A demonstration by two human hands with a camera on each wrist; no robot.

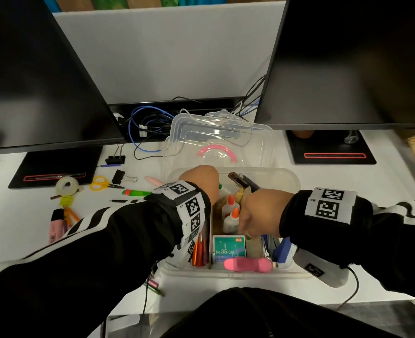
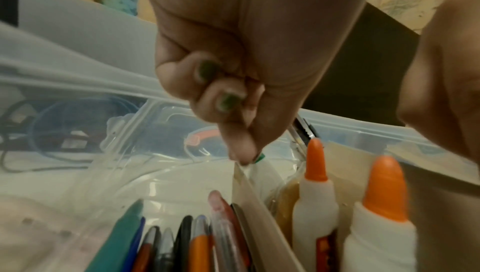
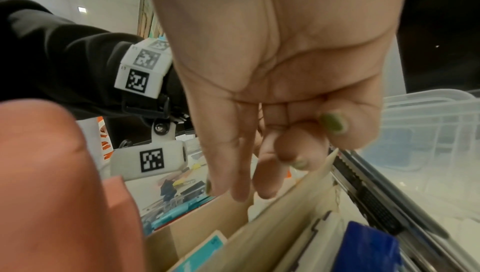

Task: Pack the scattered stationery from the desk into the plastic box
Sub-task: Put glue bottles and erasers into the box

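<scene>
1. Left hand (image 1: 200, 181) reaching down into the far left part of the plastic box (image 1: 296, 184), fingers curled, fingertips (image 2: 240, 153) pinching the top edge of a cardboard divider (image 2: 262, 210) beside a white bottle with a green cap (image 2: 261, 158).
2. Right hand (image 1: 262, 211) just right of it over the box middle, holding nothing, fingers (image 3: 239, 173) loosely bent and pointing down at another divider.
3. Inside the box, centre of the head view: two glue bottles (image 1: 231, 215), a staple box (image 1: 229, 248), pens (image 1: 199, 250), a stapler (image 1: 244, 182), a pink item (image 1: 248, 264) across the near rim.
4. Clear lid (image 1: 216, 140) lying just behind the box.
5. On the worktop (image 1: 347, 240) at left: scissors (image 1: 103, 184), tape roll (image 1: 67, 186), two binder clips (image 1: 120, 176), green highlighter (image 1: 136, 192), pink marker (image 1: 55, 226).
</scene>
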